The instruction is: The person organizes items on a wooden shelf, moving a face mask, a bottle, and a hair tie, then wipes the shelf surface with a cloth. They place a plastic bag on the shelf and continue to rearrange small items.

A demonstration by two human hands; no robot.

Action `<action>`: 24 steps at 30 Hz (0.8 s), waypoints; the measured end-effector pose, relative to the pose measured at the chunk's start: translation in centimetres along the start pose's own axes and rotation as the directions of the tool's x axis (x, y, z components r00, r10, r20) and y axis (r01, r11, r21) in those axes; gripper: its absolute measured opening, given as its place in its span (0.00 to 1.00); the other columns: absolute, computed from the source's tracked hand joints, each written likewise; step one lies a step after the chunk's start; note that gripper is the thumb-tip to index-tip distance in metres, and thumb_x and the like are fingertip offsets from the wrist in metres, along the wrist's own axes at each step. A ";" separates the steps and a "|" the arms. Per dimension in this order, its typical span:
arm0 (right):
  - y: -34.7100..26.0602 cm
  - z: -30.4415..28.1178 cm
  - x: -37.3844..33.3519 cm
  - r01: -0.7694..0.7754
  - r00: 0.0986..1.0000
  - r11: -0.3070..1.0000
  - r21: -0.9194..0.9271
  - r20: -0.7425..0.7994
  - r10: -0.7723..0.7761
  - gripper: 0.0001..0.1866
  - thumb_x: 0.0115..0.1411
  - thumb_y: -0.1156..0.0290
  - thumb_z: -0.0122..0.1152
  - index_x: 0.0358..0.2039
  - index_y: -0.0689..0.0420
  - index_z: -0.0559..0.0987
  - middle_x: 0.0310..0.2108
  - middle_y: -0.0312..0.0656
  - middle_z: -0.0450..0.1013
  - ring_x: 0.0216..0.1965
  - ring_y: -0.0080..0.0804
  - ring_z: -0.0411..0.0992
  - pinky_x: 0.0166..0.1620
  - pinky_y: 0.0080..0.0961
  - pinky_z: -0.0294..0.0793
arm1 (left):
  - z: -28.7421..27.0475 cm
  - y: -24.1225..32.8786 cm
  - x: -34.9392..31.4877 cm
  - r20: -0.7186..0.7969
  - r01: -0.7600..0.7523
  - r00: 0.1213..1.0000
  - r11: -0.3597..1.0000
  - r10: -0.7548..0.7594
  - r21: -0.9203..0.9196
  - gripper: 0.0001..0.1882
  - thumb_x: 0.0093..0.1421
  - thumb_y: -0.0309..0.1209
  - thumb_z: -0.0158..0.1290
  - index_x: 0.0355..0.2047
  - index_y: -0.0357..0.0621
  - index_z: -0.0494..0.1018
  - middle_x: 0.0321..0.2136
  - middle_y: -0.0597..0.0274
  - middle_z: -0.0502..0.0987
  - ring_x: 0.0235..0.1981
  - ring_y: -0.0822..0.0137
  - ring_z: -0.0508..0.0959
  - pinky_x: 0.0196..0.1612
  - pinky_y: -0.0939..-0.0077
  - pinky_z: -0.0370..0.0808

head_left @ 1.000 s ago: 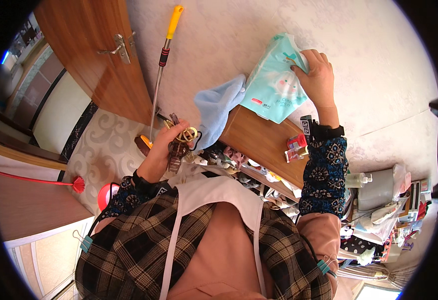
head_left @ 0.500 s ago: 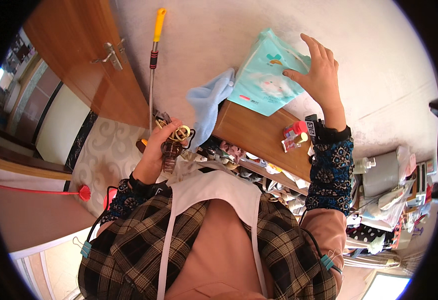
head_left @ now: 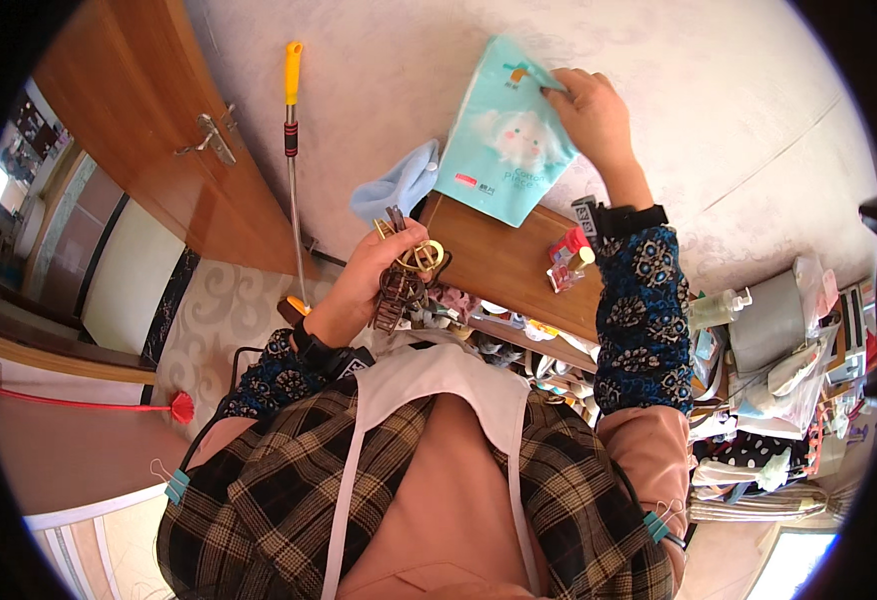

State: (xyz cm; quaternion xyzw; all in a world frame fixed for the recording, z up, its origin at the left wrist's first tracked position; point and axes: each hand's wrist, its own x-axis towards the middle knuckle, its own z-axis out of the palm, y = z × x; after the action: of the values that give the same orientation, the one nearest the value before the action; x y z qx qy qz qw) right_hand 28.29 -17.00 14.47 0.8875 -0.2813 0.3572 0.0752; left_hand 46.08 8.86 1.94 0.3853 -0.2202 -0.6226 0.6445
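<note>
My left hand [head_left: 359, 275] is closed around several hair clips [head_left: 396, 290]: a brown toothed claw clip, with gold loops and a dark band beside it. At the upper edge of a teal soft package [head_left: 514, 140], printed with a white fluffy figure, my right hand [head_left: 596, 118] pinches the corner between thumb and fingers. The package stands tilted at the back of a brown wooden cabinet top [head_left: 499, 255], against the wall. A light blue cloth [head_left: 399, 185] hangs over the cabinet's left end, just beyond my left hand.
On the cabinet top sit a red-lidded jar [head_left: 569, 243] and a small gold-capped bottle [head_left: 581, 260]. Shoes and other items fill the shelves below. A yellow-handled pole [head_left: 293, 80] leans near the wooden door [head_left: 149, 120]. Bags and a pump bottle [head_left: 719, 308] crowd the right.
My right hand has come down onto the package and closed on its edge, and the package looks flatter. My left hand has moved right with the clips, nearer the cabinet.
</note>
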 end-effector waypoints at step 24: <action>-2.8 3.4 -1.5 0.109 0.905 0.994 -0.025 -0.412 -0.109 0.09 0.48 0.74 0.67 0.32 0.52 0.80 0.31 0.34 0.77 0.35 0.39 0.70 0.41 0.34 0.70 | 1.8 -4.4 10.1 0.074 0.112 0.992 0.990 -0.106 -0.091 0.07 0.62 0.31 0.54 0.28 0.41 0.71 0.22 0.61 0.75 0.19 0.68 0.76 0.21 0.73 0.75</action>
State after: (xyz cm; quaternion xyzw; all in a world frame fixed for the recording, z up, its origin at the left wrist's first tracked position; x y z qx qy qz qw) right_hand 30.98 -15.14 11.14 0.8064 -0.2094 0.5315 0.1532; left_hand 43.17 -1.05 -2.35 0.3440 -0.1913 -0.6797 0.6189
